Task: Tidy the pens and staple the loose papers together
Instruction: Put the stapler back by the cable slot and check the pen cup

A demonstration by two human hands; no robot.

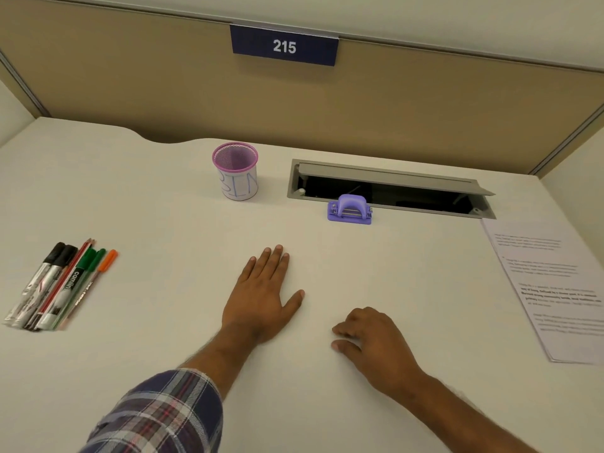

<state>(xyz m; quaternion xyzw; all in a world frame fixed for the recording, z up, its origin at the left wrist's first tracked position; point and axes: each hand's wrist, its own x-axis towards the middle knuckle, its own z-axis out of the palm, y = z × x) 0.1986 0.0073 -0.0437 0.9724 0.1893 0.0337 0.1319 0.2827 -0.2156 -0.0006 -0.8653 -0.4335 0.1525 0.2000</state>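
Not started: L hand [261,295] flat and R hand [376,338] loosely curled, both grips empty on worktop [163,207]; pens [62,286] far left, cup [236,170] at back, stapler [349,210] mid-back, papers [552,289] right; next prob L reaches to gather pens.

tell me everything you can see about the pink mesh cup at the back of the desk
The pink mesh pen cup is a round holder of fine wire mesh, by its look, with a thicker pink rim. A white paper band wraps its lower part, with blue handwritten letters that I cannot read. It stands upright and looks empty, toward the back of the white desk, left of the purple stapler. Only the desk touches it; both hands are well clear.
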